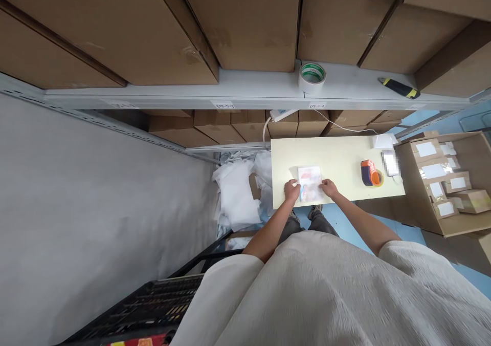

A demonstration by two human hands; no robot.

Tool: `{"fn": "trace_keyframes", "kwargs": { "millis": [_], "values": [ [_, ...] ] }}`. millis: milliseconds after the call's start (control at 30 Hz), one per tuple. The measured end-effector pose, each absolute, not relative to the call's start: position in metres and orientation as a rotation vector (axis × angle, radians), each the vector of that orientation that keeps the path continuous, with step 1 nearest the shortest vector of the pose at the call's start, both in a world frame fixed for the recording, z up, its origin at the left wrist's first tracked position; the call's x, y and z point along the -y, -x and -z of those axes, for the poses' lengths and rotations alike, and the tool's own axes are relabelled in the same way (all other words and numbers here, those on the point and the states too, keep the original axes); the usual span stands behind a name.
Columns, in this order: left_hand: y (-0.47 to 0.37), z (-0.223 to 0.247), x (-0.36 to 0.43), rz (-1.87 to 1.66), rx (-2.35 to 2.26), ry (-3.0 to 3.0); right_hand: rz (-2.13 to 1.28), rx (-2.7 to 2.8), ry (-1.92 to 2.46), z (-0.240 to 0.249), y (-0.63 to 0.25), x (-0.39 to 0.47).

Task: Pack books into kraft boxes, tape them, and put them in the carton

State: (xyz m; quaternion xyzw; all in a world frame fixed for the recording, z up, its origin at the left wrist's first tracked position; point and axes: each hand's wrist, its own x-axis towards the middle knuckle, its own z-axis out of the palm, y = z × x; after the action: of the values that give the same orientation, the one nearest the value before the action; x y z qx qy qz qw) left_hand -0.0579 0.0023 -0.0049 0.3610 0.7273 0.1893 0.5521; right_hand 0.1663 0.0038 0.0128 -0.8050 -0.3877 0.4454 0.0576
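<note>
A flat printed packet (pixel 310 184) in clear or white wrapping lies on the pale yellow table (pixel 337 154), near its front edge. My left hand (pixel 292 190) pinches the packet's left edge, fingers closed. On the other side, my right hand (pixel 329 188) has its fingers closed at the packet's right edge. An orange and dark tape dispenser (pixel 369 173) stands to the right on the table, with a roll of yellowish tape beside it. Further right lies a phone (pixel 390 163), its screen blurred out.
Cardboard boxes (pixel 245 23) fill the shelf above, with a tape roll (pixel 312 78) and a knife (pixel 399 88) on its edge. White bags (pixel 238 192) lie left of the table. A large carton (pixel 475 228) of small boxes stands right; a black crate (pixel 169 300) is at lower left.
</note>
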Motion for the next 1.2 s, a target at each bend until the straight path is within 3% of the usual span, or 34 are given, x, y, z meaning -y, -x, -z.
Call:
{"fn": "trace_keyframes", "kwargs": {
  "millis": [433,667,1200],
  "values": [
    [0.058,0.003,0.001,-0.596,-1.698,-0.873,-1.393,1.101,2.301,0.005,-0.161,-0.008],
    [0.089,0.004,-0.028,-0.438,-1.951,-0.941,-1.476,0.983,2.198,0.008,-0.128,-0.029],
    [0.15,0.009,-0.127,-0.633,-2.005,-0.958,-1.6,0.942,1.9,-0.001,-0.065,-0.113]
  ]
}}
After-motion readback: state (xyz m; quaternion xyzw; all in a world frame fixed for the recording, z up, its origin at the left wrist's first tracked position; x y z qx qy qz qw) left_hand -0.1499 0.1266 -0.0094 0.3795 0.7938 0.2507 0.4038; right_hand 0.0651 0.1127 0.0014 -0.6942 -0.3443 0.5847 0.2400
